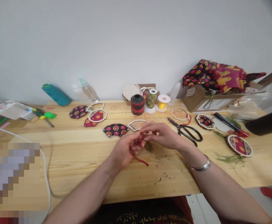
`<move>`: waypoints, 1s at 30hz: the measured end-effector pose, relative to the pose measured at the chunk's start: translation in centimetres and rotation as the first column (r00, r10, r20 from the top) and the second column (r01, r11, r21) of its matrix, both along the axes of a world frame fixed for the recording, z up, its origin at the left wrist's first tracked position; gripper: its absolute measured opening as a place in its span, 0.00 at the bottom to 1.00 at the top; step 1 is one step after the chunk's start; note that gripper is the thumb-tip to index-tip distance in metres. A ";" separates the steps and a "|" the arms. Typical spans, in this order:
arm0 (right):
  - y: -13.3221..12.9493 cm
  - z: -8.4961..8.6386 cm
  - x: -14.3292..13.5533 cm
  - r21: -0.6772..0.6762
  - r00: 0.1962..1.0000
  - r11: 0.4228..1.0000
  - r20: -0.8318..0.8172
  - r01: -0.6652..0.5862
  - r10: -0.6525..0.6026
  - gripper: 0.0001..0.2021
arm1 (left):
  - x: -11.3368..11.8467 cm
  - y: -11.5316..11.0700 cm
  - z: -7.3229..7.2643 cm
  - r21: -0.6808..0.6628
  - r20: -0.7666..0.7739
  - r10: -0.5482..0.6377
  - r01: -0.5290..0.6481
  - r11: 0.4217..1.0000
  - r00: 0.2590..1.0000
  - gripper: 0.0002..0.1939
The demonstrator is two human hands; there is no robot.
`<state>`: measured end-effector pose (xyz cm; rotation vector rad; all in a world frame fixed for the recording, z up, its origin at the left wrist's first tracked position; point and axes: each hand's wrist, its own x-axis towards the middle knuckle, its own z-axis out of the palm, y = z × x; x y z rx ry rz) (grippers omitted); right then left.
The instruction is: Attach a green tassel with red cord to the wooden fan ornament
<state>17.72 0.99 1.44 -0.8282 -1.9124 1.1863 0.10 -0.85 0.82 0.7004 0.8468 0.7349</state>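
Both hands pinch one thin red cord (140,159): left hand (124,149) curled around it, right hand (161,133) fingertips closed on its top.

- I see a craft table at home, I think. The wooden table (80,161) stands against a plain white wall (126,40).
- Far across it are spools of thread (137,105), and scissors (186,130) lie to the right.
- Small wooden frames (97,115) with bright cloth are all around.
- A cardboard box (196,98) on the far right holds more cloth (220,76).
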 end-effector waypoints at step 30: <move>0.6 -1.3 -0.3 0.488 0.946 0.872 0.264 0.036 -0.187 0.08 | 0.4 -0.1 -0.1 0.041 -0.100 0.013 -0.009 0.999 0.995 0.04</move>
